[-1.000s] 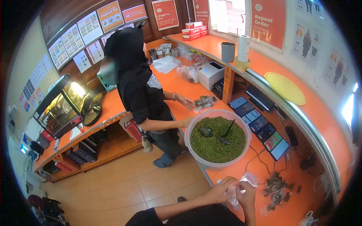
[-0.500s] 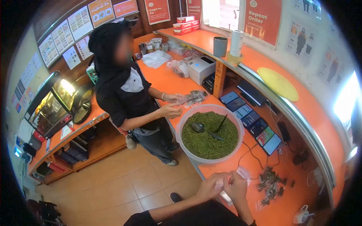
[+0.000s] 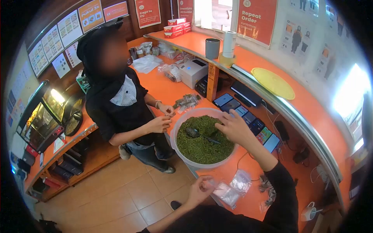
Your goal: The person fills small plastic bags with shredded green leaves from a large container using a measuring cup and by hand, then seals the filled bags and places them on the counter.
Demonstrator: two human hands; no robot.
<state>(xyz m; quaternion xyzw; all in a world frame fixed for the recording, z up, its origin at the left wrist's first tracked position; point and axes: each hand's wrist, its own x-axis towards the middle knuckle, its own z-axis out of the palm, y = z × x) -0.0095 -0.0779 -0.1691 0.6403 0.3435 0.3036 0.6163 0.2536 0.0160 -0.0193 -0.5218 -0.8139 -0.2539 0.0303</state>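
Note:
A wide translucent tub [image 3: 175, 149] of shredded green leaf [image 3: 202, 151] stands on the orange counter. A black spoon [image 3: 193, 133] lies on the leaf. Above the tub's right side is my right hand [image 3: 235, 128], fingers bent; what it grips, if anything, is hidden. Near the counter's front edge, my left hand [image 3: 201, 190] pinches a small clear plastic bag [image 3: 210, 184]. Beside it lie packs of clear bags [image 3: 241, 181]. Small filled packets [image 3: 267, 190] are partly behind my right sleeve.
Across the tub stands a co-worker [image 3: 116, 97], hands near more filled packets [image 3: 186, 101]. Several phones [image 3: 241, 110] lie right of the tub. A raised shelf holds a grey cup [image 3: 212, 48] and a yellow lid [image 3: 273, 83]. A white mug [image 3: 308, 212] is at lower right.
My right hand has left my left hand and moved up over the tub. My left hand has shifted left, uncovering the bag packs. The co-worker's hands have moved off the packets.

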